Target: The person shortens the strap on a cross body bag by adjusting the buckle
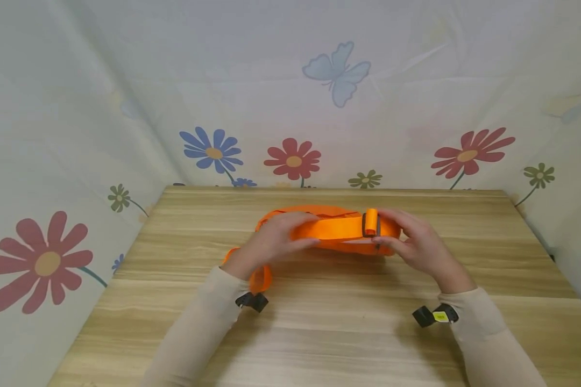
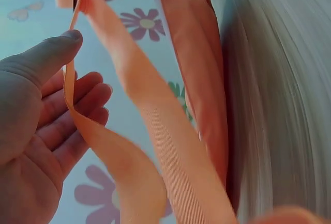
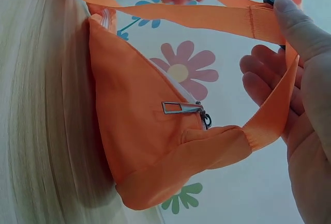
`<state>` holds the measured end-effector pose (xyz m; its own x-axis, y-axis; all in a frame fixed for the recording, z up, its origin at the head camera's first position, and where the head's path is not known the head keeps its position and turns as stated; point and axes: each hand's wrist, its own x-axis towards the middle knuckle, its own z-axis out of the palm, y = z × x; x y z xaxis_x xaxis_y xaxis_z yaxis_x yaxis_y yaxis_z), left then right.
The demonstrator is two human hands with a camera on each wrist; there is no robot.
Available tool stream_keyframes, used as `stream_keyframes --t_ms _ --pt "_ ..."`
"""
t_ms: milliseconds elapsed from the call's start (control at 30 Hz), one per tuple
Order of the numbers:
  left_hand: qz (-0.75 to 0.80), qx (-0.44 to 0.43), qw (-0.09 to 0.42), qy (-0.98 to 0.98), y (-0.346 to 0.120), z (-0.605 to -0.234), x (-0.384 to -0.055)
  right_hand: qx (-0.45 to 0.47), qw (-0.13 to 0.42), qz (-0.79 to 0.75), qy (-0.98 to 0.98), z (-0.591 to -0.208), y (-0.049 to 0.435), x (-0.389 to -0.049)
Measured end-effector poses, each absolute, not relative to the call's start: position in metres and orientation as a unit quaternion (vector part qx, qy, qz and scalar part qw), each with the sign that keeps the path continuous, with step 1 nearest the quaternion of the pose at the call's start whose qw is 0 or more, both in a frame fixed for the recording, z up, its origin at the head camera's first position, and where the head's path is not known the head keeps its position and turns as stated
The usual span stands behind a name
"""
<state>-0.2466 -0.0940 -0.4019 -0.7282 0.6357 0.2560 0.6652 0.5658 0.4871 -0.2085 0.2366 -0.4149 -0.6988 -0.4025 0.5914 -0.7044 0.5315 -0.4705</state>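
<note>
An orange waist bag (image 3: 139, 125) stands on the wooden table, its zipper pull (image 3: 178, 108) showing in the right wrist view. My left hand (image 1: 277, 237) holds the bag's orange strap (image 1: 336, 228) between thumb and fingers, toward its left side. At the right, my right hand (image 1: 423, 244) pinches the strap by a dark slider buckle (image 1: 378, 226), with its thumb against the buckle and fingers behind. A folded loop of strap (image 1: 371, 220) sticks up at this buckle. Both hands lift the strap in front of the bag body.
The wood-grain table (image 1: 329, 333) reaches back to a white curtain (image 1: 252, 80) printed with flowers and a butterfly. Another loop of orange webbing (image 1: 260, 279) hangs beneath the left wrist. Small black devices (image 1: 422, 317) sit at both wrists.
</note>
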Motion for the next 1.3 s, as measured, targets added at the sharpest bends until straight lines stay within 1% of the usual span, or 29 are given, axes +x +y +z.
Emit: stream_keyframes --t_ms 267,433,600,800,933,1033,1300 --pt "-0.266 -0.334 -0.007 -0.904 -0.127 -0.404 -0.249 0.307 0.204 0.353 -0.86 -0.414 0.239 -0.207" --pt "-0.261 -0.325 -0.018 -0.909 -0.128 -0.403 -0.25 0.321 0.203 0.353 -0.855 -0.413 0.238 -0.207" --pt "-0.272 -0.335 -0.034 -0.901 -0.108 -0.408 -0.252 0.328 0.211 0.356 -0.849 -0.413 0.235 -0.209" --pt "-0.304 -0.353 -0.061 -0.883 -0.061 -0.408 -0.249 0.345 0.212 0.359 -0.841 -0.415 0.233 -0.211" --pt "-0.28 -0.376 -0.037 -0.882 -0.036 -0.409 -0.249 0.351 0.21 0.365 -0.836 -0.416 0.233 -0.213" --pt "-0.265 -0.387 -0.017 -0.883 -0.026 -0.41 -0.249 0.342 0.205 0.366 -0.841 -0.416 0.233 -0.211" --pt "-0.258 -0.394 -0.015 -0.882 -0.022 -0.408 -0.247 0.328 0.177 0.346 -0.861 -0.41 0.229 -0.209"
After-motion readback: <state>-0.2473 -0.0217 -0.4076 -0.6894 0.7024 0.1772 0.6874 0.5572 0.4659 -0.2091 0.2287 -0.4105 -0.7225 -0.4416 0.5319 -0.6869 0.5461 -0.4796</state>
